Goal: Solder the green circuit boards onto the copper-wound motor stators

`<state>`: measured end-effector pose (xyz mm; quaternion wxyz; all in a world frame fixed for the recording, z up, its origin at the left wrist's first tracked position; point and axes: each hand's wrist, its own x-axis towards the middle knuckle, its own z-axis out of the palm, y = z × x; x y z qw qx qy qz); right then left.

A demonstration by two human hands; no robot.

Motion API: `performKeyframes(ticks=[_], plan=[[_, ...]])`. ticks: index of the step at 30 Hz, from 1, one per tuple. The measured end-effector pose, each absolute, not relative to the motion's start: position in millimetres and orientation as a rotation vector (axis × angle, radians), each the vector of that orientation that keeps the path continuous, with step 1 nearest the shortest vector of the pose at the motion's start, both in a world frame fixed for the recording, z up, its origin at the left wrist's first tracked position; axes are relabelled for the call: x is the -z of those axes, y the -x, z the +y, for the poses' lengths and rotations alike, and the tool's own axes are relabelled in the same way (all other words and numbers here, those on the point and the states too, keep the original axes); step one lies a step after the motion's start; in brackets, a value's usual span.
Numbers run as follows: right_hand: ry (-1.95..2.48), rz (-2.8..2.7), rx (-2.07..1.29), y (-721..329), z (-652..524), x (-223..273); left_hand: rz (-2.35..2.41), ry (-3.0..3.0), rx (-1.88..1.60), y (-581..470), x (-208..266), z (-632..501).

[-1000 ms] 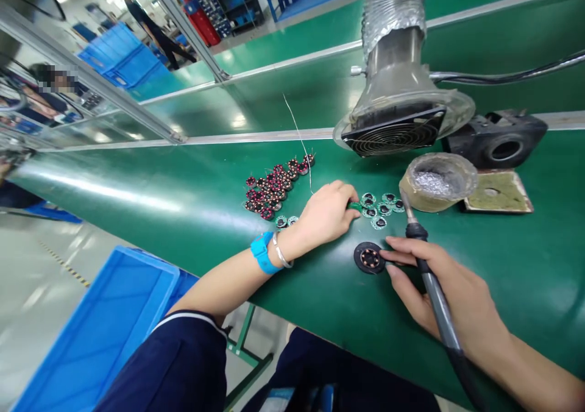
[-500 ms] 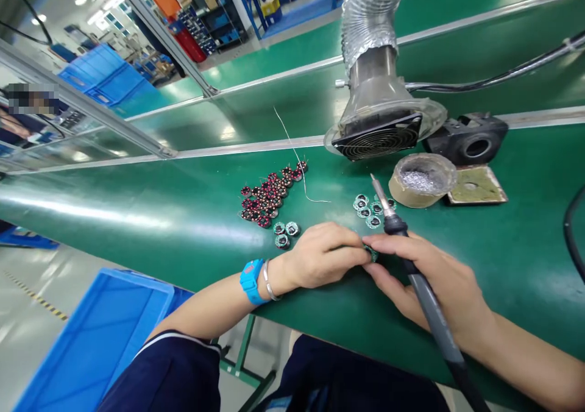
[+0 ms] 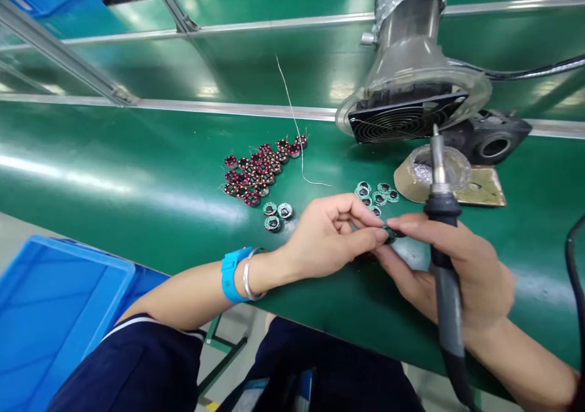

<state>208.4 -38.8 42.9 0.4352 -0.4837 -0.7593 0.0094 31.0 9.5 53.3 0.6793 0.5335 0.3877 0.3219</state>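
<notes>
My left hand [image 3: 324, 238] pinches a small round part with a green circuit board [image 3: 390, 235], mostly covered by fingers. From the other side, the thumb and forefinger of my right hand [image 3: 475, 272] touch the same part. A soldering iron [image 3: 445, 278] is held in my right hand, its tip pointing up and away in front of the fan. Just beyond my fingers lie several loose round green boards [image 3: 379, 198]. Left of them, three round parts with green tops [image 3: 272, 223] stand near my left wrist. Farther off sits a cluster of small red-and-copper wound coils [image 3: 251, 177].
A thin bent solder wire [image 3: 296, 125] rises beside the coils. At the back right are a fume-extractor hood with a fan [image 3: 406, 116], a round tub [image 3: 406, 177], a yellowish sponge tray [image 3: 487, 186] and a black iron holder [image 3: 507, 141]. A blue bin [image 3: 59, 314] stands left below the table.
The view has tipped down and closer. Both hands still meet at the small part, and the soldering iron now stands more upright in my right hand.
</notes>
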Motion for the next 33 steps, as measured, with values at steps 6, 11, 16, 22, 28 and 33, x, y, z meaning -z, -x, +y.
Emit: performKeyframes(ticks=[6, 11, 16, 22, 28, 33], plan=[[1.247, -1.881, -0.279, -225.7, -43.1, -31.5, 0.831, -1.816, -0.649, -6.8, -35.3, 21.0], [1.329, -1.939, -0.151, -228.3, -40.9, -25.4, 0.673, -2.001, -0.616, -0.6, -20.7, 20.5], [1.499, -1.794, -0.110, -257.4, -52.3, -27.8, 0.684, -2.055, -0.639, -2.9, -16.4, 18.5], [1.482, -2.030, -0.029, -262.2, -59.8, -12.4, 0.687, -2.036, -0.620, -5.7, -15.3, 20.4], [1.432, -2.126, -0.038, -237.6, -41.1, -3.5, 0.692, -2.029, -0.625, -3.0, -15.2, 18.8], [1.359, -2.147, -0.080, -236.3, -41.6, -3.0, 0.597, -2.187, -0.696, -4.3, -13.4, 17.6]])
